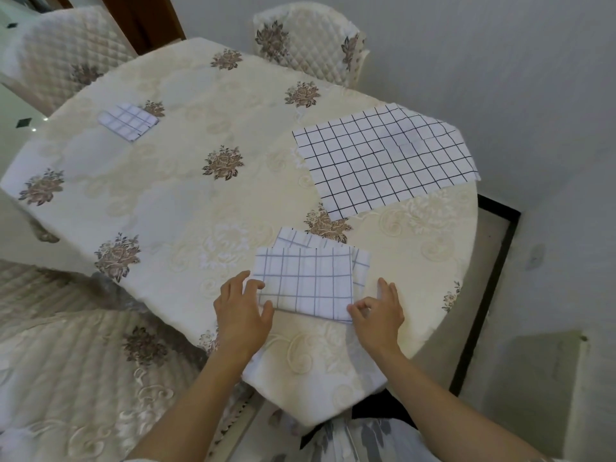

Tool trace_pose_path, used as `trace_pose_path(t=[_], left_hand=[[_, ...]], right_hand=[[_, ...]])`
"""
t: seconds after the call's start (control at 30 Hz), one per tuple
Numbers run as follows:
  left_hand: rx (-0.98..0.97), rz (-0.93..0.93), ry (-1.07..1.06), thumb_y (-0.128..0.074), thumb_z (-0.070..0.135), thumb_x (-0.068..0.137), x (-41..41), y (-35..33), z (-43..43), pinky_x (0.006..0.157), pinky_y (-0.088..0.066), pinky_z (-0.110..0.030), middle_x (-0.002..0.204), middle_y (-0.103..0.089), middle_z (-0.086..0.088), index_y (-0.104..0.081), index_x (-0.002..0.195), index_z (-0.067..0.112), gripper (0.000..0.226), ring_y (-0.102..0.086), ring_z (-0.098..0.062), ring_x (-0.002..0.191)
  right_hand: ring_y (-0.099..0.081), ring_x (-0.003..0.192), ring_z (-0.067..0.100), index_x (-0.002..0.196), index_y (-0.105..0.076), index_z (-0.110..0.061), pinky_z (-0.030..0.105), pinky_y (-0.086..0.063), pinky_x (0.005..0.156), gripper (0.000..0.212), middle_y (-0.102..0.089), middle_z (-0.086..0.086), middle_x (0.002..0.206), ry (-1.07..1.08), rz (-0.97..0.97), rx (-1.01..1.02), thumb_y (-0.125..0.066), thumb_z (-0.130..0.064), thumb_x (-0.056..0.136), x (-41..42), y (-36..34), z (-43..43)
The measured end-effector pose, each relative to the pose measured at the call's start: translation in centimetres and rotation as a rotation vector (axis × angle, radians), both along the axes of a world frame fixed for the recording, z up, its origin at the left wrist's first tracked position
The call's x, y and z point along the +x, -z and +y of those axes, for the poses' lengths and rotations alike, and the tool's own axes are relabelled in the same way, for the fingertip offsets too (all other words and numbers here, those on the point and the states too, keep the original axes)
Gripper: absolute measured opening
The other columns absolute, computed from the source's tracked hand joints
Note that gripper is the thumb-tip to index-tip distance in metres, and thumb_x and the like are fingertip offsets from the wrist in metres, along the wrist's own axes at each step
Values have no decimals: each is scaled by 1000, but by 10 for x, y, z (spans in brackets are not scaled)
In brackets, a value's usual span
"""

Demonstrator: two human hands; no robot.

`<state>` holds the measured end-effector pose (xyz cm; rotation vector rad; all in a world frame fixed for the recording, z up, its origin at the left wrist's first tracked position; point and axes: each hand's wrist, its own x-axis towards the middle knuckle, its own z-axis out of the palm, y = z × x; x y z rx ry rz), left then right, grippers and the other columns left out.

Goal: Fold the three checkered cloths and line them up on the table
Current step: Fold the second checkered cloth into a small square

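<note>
A half-folded white cloth with pale blue checks [310, 278] lies near the table's front edge, its top layer askew over the lower one. My left hand [241, 311] pinches its near left corner. My right hand [376, 315] pinches its near right corner between thumb and forefinger. A small, fully folded checkered cloth [128, 121] rests at the far left of the table. An unfolded white cloth with dark checks [383, 158] is spread flat at the right, its far corner doubled over, reaching the table's edge.
The oval table [186, 181] wears a cream cloth with brown flower prints. Quilted chairs stand at the far left [66, 51] and far middle [310, 38]. A white wall runs close along the right side.
</note>
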<state>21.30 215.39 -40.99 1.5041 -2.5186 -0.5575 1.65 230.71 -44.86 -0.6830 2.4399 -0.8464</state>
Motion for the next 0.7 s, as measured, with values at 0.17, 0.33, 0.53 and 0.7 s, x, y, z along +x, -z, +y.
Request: trace_pose_path(t=[0.17, 0.33, 0.53, 0.7], left_hand=[[-8, -18, 6, -68, 25, 84, 0, -2, -1, 98, -36, -51, 143, -45, -3, -62, 111, 21, 28, -36, -28, 133], [27, -28, 16, -70, 29, 82, -2, -4, -5, 101, -35, -49, 145, -43, -1, -56, 123, 22, 44, -32, -25, 135], [481, 252, -236, -85, 32, 72, -10, -8, -26, 100, -44, -41, 141, -47, -5, -29, 147, 18, 95, -47, -23, 122], [640, 221, -279, -86, 29, 72, -12, -6, -32, 89, -43, -31, 133, -54, -7, -24, 148, 16, 100, -50, -17, 106]], right_hand=[[-10, 148, 18, 69, -66, -17, 35, -10, 113, 16, -27, 5, 157, 86, 3, -32, -68, -22, 85, 2, 4, -2], [-14, 147, 17, 60, -56, -17, 36, -13, 114, 29, -31, 3, 156, 151, -14, -56, -65, -20, 87, 1, 2, -5], [-17, 146, 19, 66, -63, -19, 37, -14, 113, 22, -33, 5, 155, 158, -31, -96, -67, -23, 87, -4, -1, 0], [-16, 147, 20, 67, -62, -24, 37, -12, 114, 21, -31, 6, 155, 123, -17, -110, -68, -25, 88, -8, -3, 9]])
